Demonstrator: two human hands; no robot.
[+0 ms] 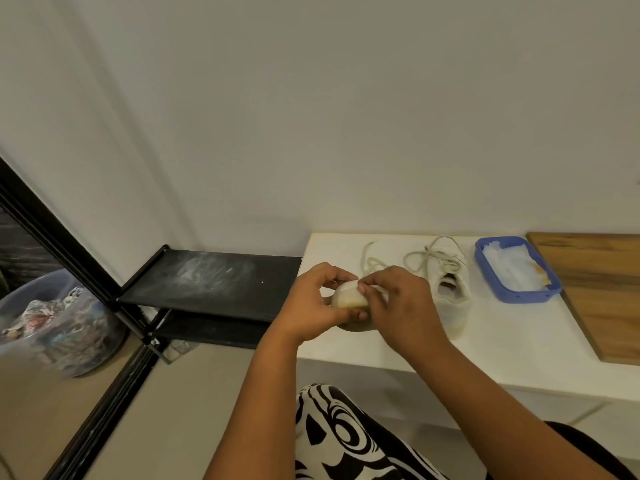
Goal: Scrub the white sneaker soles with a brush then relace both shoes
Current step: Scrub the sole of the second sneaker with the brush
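The person sits at a white table (519, 348) set against a plain wall, both bare hands raised over its near left corner. The left hand (313, 308) cups one white sneaker (348, 299) from the left, fingers curled round it, so the shoe is grasped and held just above the tabletop with its yellowed sole edge showing below. The right hand (398, 301) comes in from the other side, its fingertips (363, 289) pinched on the top of that same shoe; what exactly they pinch is too small to tell. The second sneaker (450, 296) rests on the table just beside the right hand, opening facing the person, its loose lace (429, 259) looped out toward the wall. Another lace (372, 259) lies on the table behind the hands. To the right of the second shoe sits a blue tray (485, 268) with a white cloth or paper (516, 271) in it, and beyond that a wooden board (602, 292) lies on the table. Left of the table stands a low black shelf (214, 282), dusty on top, and farther left a black-framed mirror (62, 306) leans at the wall. A black-and-white patterned garment (336, 441) covers the person's lap.
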